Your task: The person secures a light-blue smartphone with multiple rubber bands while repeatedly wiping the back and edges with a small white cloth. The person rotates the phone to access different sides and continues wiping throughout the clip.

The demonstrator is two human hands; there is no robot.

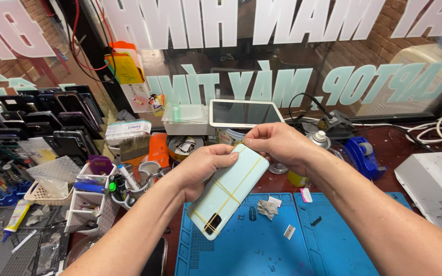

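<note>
A pale mint smartphone (228, 194) is held back side up above a blue work mat (262, 245), with yellow rubber bands crossing its back. My left hand (198, 168) grips its left edge near the top. My right hand (277, 145) pinches the phone's upper right corner, fingers closed on the edge or a band there. The camera module sits at the phone's lower end.
A white tablet (244, 113) stands behind the hands. Racks of phones (52, 120) and tool holders (90, 202) fill the left. A blue tape dispenser (361, 156), cables (438, 128) and a grey device (431, 186) lie right. Small scraps (269, 207) rest on the mat.
</note>
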